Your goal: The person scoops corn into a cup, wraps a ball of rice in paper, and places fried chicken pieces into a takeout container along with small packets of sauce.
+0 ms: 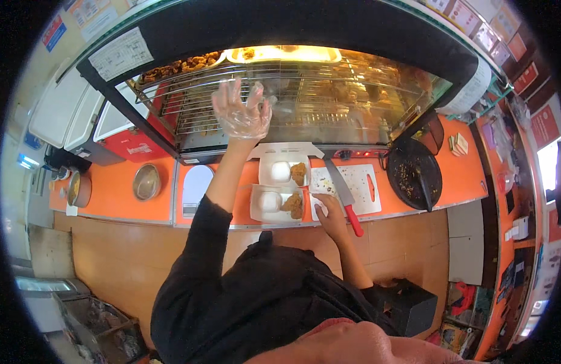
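My left hand (243, 111), in a clear plastic glove, is raised in front of the glass-fronted food warmer (289, 123). Its fingers are spread, with nothing in them. Two white takeaway boxes stand open on the orange counter below. The farther box (267, 179) and the nearer box (276, 217) each hold a white rounded portion, perhaps wrapped rice, and a piece of fried chicken (293, 205). My bare right hand (331, 214) rests with curled fingers by the nearer box's right side, over the white cutting board's left part. Whether it grips the box edge is unclear.
A red-handled knife (339, 184) lies across the cutting board (367, 202), handle jutting past the counter edge. Right of it sits a black pan (410, 175) with crumbs. A kitchen scale (197, 182) and a metal bowl (146, 182) are on the left. Trays of fried food sit inside the warmer.
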The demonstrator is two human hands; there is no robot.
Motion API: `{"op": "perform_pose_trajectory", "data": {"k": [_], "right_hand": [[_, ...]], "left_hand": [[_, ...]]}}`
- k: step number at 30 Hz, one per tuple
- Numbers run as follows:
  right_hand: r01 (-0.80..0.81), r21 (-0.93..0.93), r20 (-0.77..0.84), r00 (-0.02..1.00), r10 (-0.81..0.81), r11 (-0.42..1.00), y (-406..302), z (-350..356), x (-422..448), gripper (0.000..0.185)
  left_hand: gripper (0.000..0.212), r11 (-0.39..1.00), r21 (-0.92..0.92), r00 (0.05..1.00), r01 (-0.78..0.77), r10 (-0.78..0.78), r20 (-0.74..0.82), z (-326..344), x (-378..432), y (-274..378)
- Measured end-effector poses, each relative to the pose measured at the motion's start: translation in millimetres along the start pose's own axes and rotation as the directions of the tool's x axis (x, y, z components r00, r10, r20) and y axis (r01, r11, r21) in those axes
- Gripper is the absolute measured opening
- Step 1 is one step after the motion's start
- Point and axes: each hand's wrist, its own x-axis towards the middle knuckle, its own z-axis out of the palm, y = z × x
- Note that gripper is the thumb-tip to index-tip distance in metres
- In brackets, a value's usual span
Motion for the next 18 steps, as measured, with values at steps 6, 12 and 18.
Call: {"op": "perform_pose_trajectory", "data": {"k": [6,12,18], "right_hand": [[-0.061,0.005,-0.054,0.997,0.061,0.998,16.1,-20.3,-19.6,0.032],[-0.09,-0.035,-0.088,0.992,0.086,0.995,-20.0,-32.1,-12.4,0.043],[0.369,-0.012,0.007,0.929,-0.369,0.929,-133.0,16.0,44.3,0.087]], "left_hand": [[0.063,0.959,0.262,0.992,0.107,-0.121,0.038,-29.7,-15.5,-55.9],[0.071,0.823,0.301,0.874,0.482,-0.478,-0.092,-80.9,-19.1,-114.4],[0.061,-0.064,-0.674,0.251,0.736,-0.899,0.359,-91.6,-109.6,4.4]]}}
